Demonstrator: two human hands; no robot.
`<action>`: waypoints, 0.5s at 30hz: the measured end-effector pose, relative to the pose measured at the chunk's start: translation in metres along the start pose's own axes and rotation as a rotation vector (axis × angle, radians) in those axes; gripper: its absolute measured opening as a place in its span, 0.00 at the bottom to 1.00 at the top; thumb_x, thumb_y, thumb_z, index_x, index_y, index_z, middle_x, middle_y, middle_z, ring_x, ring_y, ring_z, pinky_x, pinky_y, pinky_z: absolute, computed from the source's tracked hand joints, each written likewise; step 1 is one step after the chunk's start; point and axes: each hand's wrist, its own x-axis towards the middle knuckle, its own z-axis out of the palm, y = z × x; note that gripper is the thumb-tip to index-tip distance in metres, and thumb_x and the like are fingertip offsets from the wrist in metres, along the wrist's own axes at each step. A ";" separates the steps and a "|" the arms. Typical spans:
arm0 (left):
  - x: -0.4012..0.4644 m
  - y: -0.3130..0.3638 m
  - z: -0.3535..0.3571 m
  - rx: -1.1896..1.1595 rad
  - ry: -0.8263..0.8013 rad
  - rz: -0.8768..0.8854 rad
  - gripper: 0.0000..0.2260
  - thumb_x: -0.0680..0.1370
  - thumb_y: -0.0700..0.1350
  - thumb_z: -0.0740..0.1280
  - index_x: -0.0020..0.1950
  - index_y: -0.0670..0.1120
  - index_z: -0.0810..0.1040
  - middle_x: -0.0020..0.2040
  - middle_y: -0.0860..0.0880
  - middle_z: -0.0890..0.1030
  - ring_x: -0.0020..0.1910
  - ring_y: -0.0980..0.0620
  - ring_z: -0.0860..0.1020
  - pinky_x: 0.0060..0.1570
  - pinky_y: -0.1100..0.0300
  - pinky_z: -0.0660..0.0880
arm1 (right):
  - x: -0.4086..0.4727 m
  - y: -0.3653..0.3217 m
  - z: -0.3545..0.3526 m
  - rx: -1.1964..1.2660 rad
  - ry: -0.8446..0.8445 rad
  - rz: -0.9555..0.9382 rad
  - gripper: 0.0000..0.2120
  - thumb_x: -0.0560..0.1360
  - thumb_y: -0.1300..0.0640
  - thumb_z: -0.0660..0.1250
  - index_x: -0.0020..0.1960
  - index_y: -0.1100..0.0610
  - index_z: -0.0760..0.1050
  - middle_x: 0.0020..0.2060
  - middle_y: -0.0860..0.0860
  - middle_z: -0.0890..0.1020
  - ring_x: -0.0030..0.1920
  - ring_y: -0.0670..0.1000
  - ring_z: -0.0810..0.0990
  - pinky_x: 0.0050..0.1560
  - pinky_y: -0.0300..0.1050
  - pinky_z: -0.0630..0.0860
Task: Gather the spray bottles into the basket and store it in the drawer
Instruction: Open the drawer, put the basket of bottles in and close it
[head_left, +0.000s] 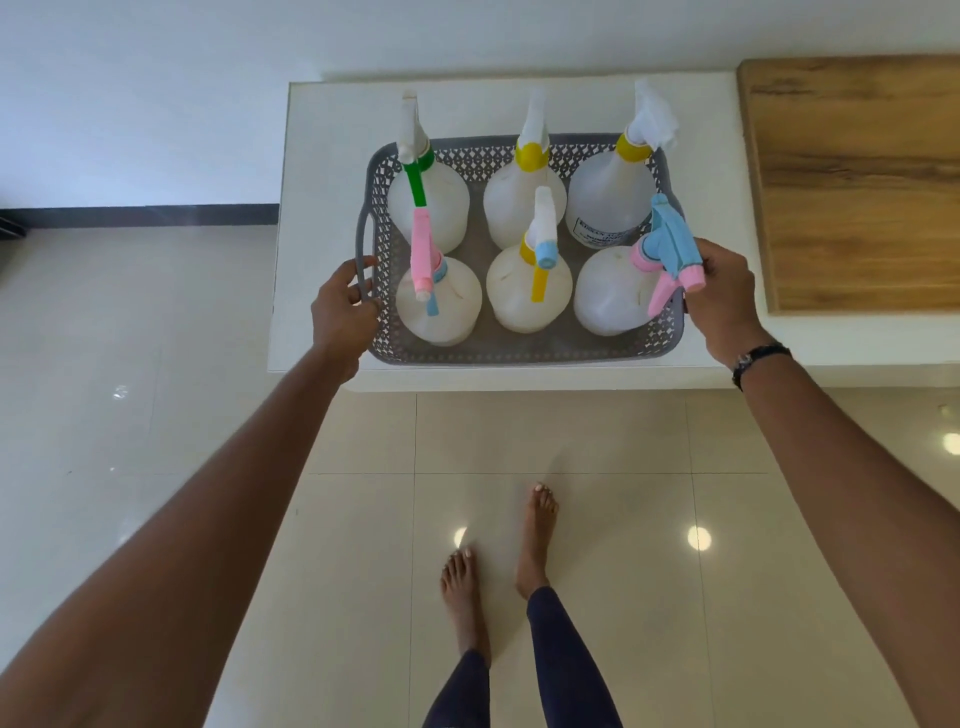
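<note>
Bottles (439, 299) stand six to the basket (519, 356), two rows of three, upright and packed close so none can tip; the gathering looks finished. That grey basket sits on the white table (322, 208), its near edge almost at the table's front. The left hand (343, 306) has its grip closed round the left handle (363, 254), fingers hooked through the loop. The right hand (722, 296) is at the opposite rim, fingers curled, but the blue-and-pink spray head (672, 244) of the nearest bottle stands in front of it, so I cannot tell whether it holds a handle, the rim or the sprayer. A hand at each end suits a level lift, I'd judge. No drawer shows anywhere. A wooden board (857, 182) lies to the right, cut off by the edge of view.
</note>
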 end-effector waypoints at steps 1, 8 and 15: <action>0.000 -0.002 -0.001 -0.003 -0.010 0.002 0.21 0.77 0.33 0.63 0.67 0.51 0.73 0.60 0.44 0.81 0.56 0.49 0.79 0.45 0.61 0.78 | -0.003 -0.001 0.000 0.021 0.004 0.032 0.11 0.79 0.62 0.59 0.56 0.59 0.78 0.33 0.45 0.74 0.36 0.44 0.70 0.35 0.37 0.67; -0.040 -0.043 -0.029 -0.071 0.228 0.044 0.11 0.81 0.41 0.60 0.61 0.45 0.77 0.56 0.51 0.79 0.49 0.59 0.77 0.56 0.49 0.79 | -0.070 0.026 0.025 0.432 0.401 0.371 0.10 0.78 0.59 0.58 0.53 0.60 0.77 0.42 0.52 0.81 0.41 0.42 0.80 0.44 0.39 0.79; -0.067 -0.136 -0.063 -0.191 0.445 -0.263 0.10 0.78 0.35 0.61 0.59 0.40 0.75 0.56 0.44 0.78 0.44 0.52 0.77 0.56 0.51 0.78 | -0.164 0.060 0.103 0.219 0.169 0.339 0.11 0.80 0.63 0.55 0.49 0.61 0.76 0.45 0.58 0.82 0.40 0.45 0.83 0.44 0.34 0.79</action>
